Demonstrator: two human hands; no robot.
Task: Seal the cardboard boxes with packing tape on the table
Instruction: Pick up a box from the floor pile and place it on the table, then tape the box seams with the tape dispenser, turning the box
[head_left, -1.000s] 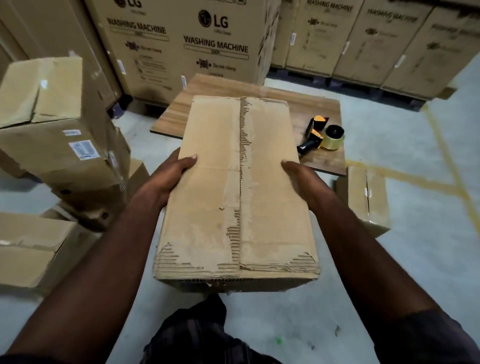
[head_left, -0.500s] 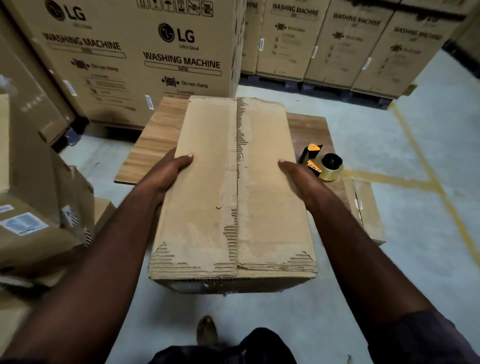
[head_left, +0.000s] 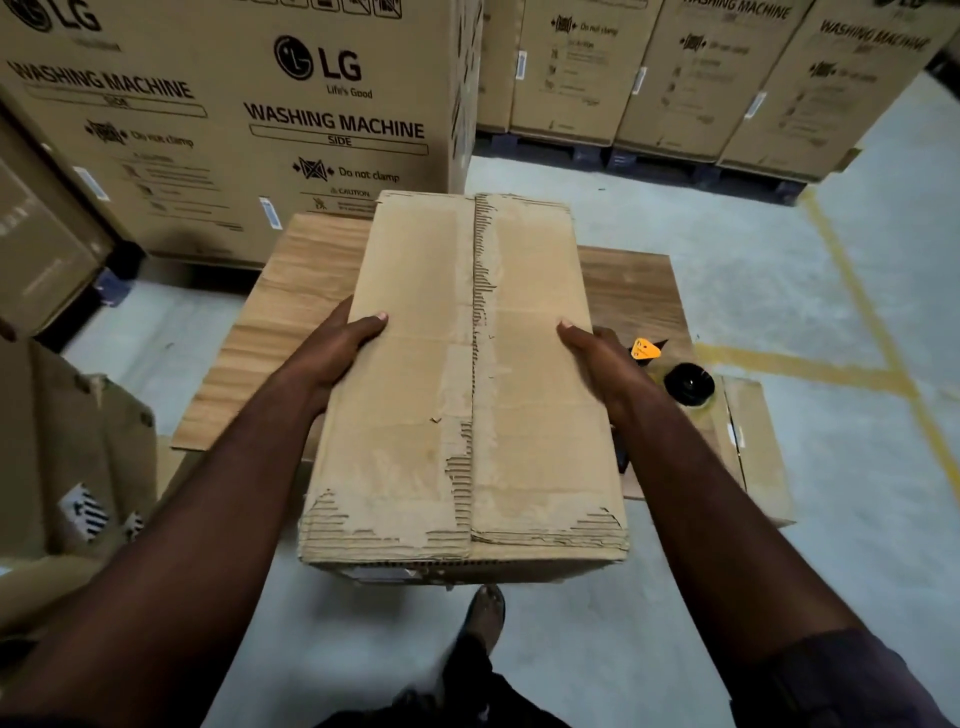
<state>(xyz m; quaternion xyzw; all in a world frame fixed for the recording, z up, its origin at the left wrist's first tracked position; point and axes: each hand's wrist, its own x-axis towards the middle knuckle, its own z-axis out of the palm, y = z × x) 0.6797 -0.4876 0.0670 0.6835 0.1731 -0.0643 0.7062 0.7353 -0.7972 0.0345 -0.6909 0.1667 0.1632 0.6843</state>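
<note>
Both hands, left hand (head_left: 340, 345) and right hand (head_left: 597, 353), grip cardboard box (head_left: 467, 395) by its sides, thumbs on top; box over wooden table (head_left: 291, 312), contact unclear; tape dispenser (head_left: 685, 382) just right

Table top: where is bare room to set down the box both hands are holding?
Bare wood shows on the table, left of the held box, and at its far right corner. The near right edge is crowded by the tape dispenser, beside the right hand.
</note>
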